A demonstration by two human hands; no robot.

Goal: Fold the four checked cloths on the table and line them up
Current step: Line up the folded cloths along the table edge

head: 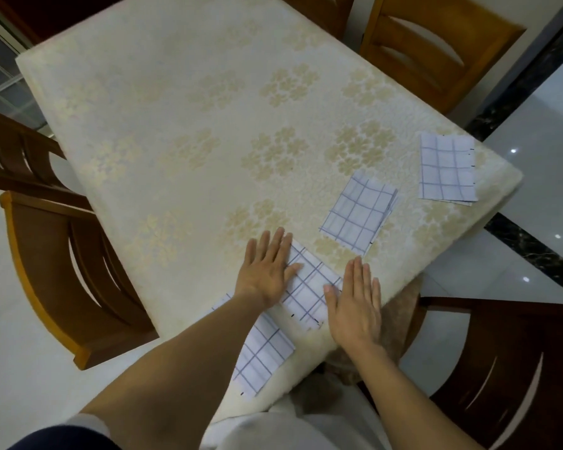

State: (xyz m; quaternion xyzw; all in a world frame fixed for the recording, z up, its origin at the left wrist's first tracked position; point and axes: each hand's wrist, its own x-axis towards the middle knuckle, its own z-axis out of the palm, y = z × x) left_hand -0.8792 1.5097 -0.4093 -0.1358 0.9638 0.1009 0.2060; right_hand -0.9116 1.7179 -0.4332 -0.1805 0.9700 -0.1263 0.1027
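Pressing flat, both hands (pixel 309 285) smooth a folded square checked cloth (pixel 309 287).

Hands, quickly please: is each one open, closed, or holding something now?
Left hand: open, fingers straight, pressing flat on the checked cloth.
Right hand: open, fingers straight, thumb at the same cloth's edge.

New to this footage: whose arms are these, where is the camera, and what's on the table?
No machine: these are a person's bare hands, filmed by one wide-angle camera worn on their head, looking down. On the cream flower-patterned table lie four folded white cloths with blue checks: nearest cloth, second cloth, third cloth, farthest cloth. The left hand presses flat on the second cloth; the right hand lies flat beside it. Nothing is gripped.
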